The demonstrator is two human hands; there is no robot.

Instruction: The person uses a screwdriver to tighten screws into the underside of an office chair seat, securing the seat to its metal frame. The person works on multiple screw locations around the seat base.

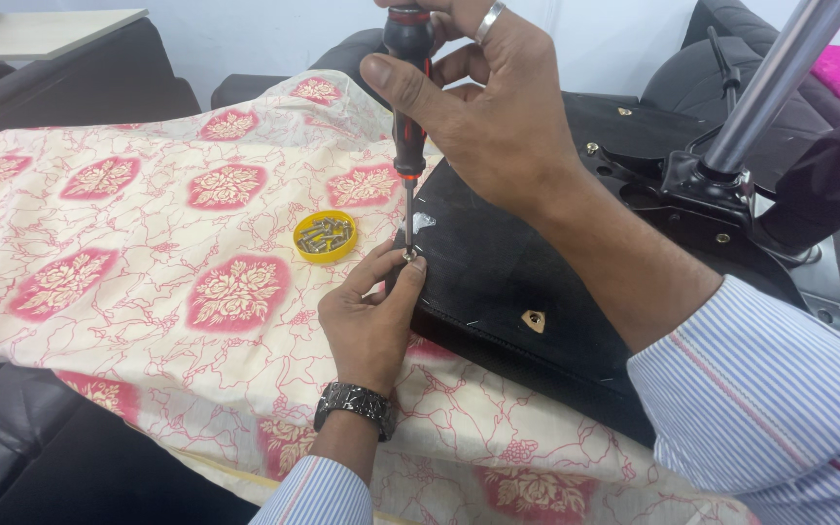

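Black-and-red-handled steel screwdriver (407, 146), upright, clamped in right hand (483, 117) fingers; tip on small silver screw (408, 255) pinched between left hand (371, 321) fingertips at black panel (498, 272) edge. Rigid, light; probably best gripped high on handle. Yellow screw dish (325, 236) just left of fingers.

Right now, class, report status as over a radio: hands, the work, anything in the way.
Right hand grips screwdriver, upright. Left hand steadies screw at the tip, on black chair base. Yellow lid of screws alongside, clear of the work.
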